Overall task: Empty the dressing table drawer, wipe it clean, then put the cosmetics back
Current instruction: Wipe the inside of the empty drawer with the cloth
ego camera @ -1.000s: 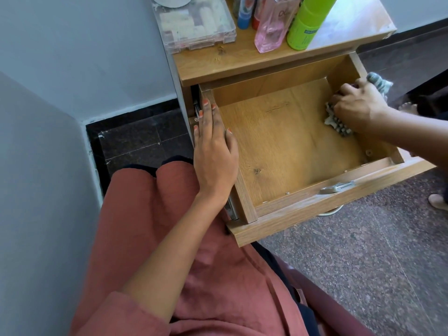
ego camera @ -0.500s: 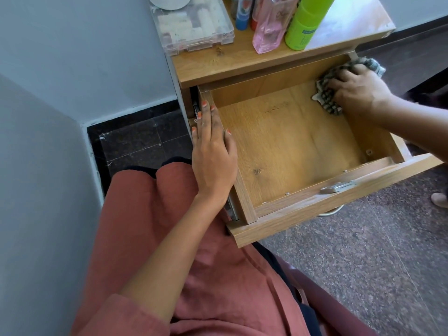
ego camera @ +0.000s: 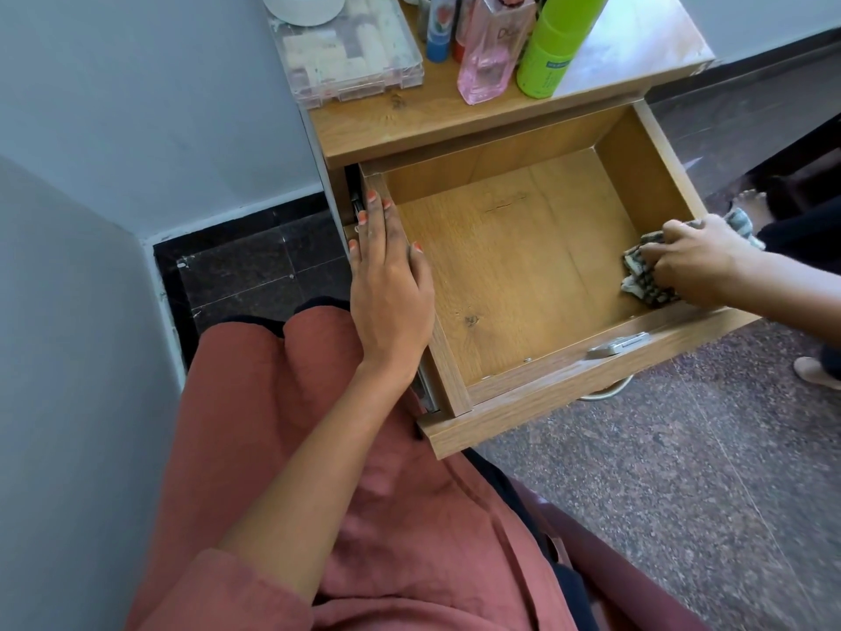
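The wooden drawer [ego camera: 509, 284] stands pulled out, with nothing on its floor but a cloth. My left hand [ego camera: 387, 284] rests flat on the drawer's left wall, fingers straight, thumb inside. My right hand [ego camera: 696, 261] grips a crumpled checked cloth [ego camera: 646, 275] and presses it against the right inner wall near the front corner. On the dressing table top [ego camera: 409, 125] stand the cosmetics: a clear plastic box [ego camera: 350, 52], a pink perfume bottle [ego camera: 493, 47], a green bottle [ego camera: 553, 47] and a blue tube [ego camera: 439, 29].
A white round jar [ego camera: 302, 4] sits on the clear box. A grey wall runs along the left, with dark floor tiles [ego camera: 255, 271] beside the table. Another person's foot [ego camera: 755, 204] shows right of the drawer. A metal handle [ego camera: 619, 343] is on the drawer front.
My right hand has drawn the cloth from the drawer's back right corner forward along the right wall to the front right corner. My left hand has stayed on the left wall.
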`<state>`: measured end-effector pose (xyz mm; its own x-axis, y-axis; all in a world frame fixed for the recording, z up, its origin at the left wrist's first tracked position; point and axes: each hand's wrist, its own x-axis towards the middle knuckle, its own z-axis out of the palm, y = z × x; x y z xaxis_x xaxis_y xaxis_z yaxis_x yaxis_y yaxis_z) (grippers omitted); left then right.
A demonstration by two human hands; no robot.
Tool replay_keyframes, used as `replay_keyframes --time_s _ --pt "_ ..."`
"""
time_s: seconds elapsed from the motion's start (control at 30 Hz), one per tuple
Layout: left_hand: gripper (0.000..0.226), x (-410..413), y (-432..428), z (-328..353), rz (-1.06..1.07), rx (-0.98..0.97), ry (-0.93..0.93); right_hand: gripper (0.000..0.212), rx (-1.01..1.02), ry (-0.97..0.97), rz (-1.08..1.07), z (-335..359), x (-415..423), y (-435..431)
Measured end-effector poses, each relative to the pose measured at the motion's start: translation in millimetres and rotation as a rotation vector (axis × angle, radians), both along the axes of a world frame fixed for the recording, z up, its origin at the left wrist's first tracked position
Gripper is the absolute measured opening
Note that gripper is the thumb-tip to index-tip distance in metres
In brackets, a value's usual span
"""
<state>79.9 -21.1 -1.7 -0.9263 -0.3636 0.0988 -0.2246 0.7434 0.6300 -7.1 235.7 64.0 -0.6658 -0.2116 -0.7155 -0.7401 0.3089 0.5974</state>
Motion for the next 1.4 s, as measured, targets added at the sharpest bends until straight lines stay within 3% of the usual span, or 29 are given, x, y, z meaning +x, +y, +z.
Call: replay_keyframes --time_s 0.23,0.47,0.6,0.8,0.87,1.0,1.13,1.4 --pt "0.048 -1 1 -1 0.003 -0.015 -0.013 0.037 -0.203 0.078 -0.507 -4 10 -1" --pt "0.048 0 1 0 -0.001 -0.002 -0.011 0.030 -0.498 0.159 -0.837 -14 8 -13" --pt "0.048 0 1 0 0.000 0.013 -0.004 0.027 -0.868 0.099 -1.007 2 -8 -18" --pt "0.048 0 1 1 -0.001 0.030 -0.004 0.033 -1.410 0.271 -0.975 -15 -15 -43" --pt "0.048 0 1 1 -0.002 0.029 -0.002 0.036 -1.395 0.214 -0.947 -27 -16 -53" --pt "0.047 1 2 0 0.007 0.037 0.000 0.040 -1.097 0.301 -0.697 -45 -16 -60" --pt "0.048 1 2 0 0.006 0.045 0.005 0.046 -1.067 0.296 -0.519 -56 -21 -57" --pt "0.047 1 2 0 0.003 0.056 -0.004 0.052 -0.995 0.437 -0.693 -69 -62 -51"
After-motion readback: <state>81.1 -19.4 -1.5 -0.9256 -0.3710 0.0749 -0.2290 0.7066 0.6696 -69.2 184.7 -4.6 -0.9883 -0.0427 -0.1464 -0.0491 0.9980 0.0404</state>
